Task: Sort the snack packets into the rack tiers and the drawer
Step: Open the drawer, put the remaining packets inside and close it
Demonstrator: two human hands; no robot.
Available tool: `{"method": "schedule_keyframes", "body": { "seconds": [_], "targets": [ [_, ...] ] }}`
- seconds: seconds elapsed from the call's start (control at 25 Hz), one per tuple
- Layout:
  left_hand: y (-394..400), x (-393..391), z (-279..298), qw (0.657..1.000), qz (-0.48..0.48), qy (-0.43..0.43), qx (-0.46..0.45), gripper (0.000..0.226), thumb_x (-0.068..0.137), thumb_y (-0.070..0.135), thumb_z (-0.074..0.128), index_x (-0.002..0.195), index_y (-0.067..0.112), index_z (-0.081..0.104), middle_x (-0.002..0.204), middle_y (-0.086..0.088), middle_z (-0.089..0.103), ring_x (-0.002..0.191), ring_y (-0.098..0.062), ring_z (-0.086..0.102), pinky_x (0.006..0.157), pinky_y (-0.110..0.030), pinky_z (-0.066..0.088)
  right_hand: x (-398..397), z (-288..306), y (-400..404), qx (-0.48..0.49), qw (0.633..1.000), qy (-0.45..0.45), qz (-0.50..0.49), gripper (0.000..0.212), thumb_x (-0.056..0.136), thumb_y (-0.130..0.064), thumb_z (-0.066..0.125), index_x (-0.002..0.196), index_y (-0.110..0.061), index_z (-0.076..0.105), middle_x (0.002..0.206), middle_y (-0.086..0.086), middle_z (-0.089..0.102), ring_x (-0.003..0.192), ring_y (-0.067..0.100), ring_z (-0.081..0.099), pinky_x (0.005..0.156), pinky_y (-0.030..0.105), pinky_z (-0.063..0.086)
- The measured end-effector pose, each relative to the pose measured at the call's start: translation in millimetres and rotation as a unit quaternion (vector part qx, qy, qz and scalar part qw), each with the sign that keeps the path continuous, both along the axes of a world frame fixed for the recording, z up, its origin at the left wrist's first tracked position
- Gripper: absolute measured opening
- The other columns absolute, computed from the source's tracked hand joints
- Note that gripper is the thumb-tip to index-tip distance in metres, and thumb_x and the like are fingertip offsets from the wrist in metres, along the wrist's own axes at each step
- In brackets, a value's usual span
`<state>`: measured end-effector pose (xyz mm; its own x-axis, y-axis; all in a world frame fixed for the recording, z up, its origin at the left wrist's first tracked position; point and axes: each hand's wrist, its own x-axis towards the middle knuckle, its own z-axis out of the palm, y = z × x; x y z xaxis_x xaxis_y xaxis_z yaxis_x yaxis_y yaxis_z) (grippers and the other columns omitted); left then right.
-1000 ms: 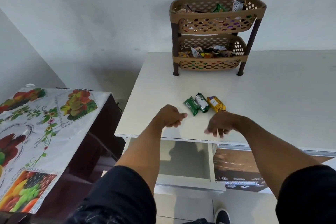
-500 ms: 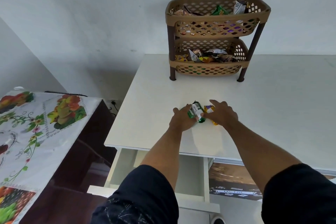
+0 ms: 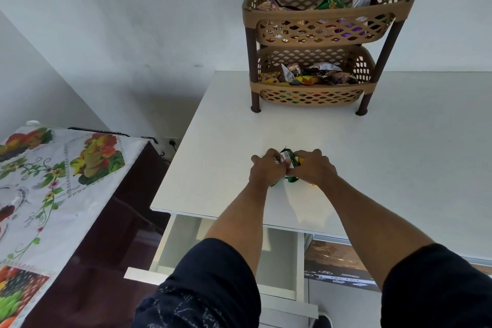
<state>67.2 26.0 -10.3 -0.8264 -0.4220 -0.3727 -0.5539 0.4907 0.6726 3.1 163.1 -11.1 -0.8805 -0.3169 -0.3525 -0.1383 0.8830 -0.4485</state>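
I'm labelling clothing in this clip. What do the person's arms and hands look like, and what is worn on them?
Both hands, the left hand and the right hand, are bare: no gloves, rings or watch show. Forearms are bare up to dark navy short sleeves. The left sleeve carries a faint pale marbled print near its lower part; the right sleeve looks plain.

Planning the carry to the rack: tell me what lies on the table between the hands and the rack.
Nothing: in the head view, the white table is bare between the snack packets, gripped by left hand and right hand, and the two-tier rack.
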Motion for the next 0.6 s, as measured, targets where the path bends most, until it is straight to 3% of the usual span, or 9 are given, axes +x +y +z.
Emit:
{"method": "schedule_keyframes", "body": {
  "seconds": [0.24,0.36,0.44,0.52,0.6],
  "targets": [
    [-8,14,2,0.997,0.059,-0.021,0.040,0.060,0.067,0.063,0.078,0.108,0.026,0.055,0.097,-0.003,0.035,0.095,-0.023,0.058,0.087,-0.044,0.060,16,-3,-5,-0.164,0.985,-0.045,-0.015,0.058,0.057,-0.033,0.091,0.109,-0.028,0.066,0.114,0.014,0.063,0.104,0.034,0.062,0.090,0.041,0.054],
    [-14,28,3,0.989,0.120,-0.010,0.090,0.058,0.060,0.056,0.081,0.103,0.025,0.058,0.108,-0.009,0.045,0.105,-0.027,0.055,0.091,-0.045,0.057,31,-4,-11,-0.245,0.967,-0.056,-0.035,0.048,0.060,-0.025,0.093,0.100,-0.021,0.068,0.103,0.009,0.070,0.094,0.029,0.065,0.078,0.037,0.053],
    [-18,41,5,0.982,0.145,0.005,0.122,0.053,0.057,0.048,0.079,0.099,0.023,0.058,0.117,-0.014,0.057,0.112,-0.031,0.058,0.086,-0.038,0.054,40,-4,-14,-0.282,0.955,-0.082,-0.045,0.046,0.062,-0.019,0.092,0.102,-0.019,0.068,0.104,0.009,0.070,0.096,0.031,0.067,0.082,0.043,0.056],
    [-23,54,5,0.977,0.155,0.024,0.142,0.042,0.060,0.038,0.077,0.093,0.023,0.056,0.110,-0.012,0.064,0.104,-0.031,0.061,0.074,-0.034,0.045,49,-2,-17,-0.308,0.944,-0.107,-0.048,0.048,0.061,-0.016,0.092,0.103,-0.021,0.069,0.109,0.011,0.069,0.098,0.034,0.067,0.085,0.048,0.058],
    [-27,66,4,0.976,0.154,0.043,0.148,0.030,0.070,0.027,0.078,0.090,0.022,0.056,0.095,-0.006,0.063,0.086,-0.026,0.057,0.068,-0.032,0.042,58,-2,-21,-0.325,0.936,-0.123,-0.044,0.050,0.059,-0.014,0.092,0.102,-0.024,0.069,0.111,0.011,0.069,0.096,0.034,0.068,0.078,0.049,0.059]
  ]
}}
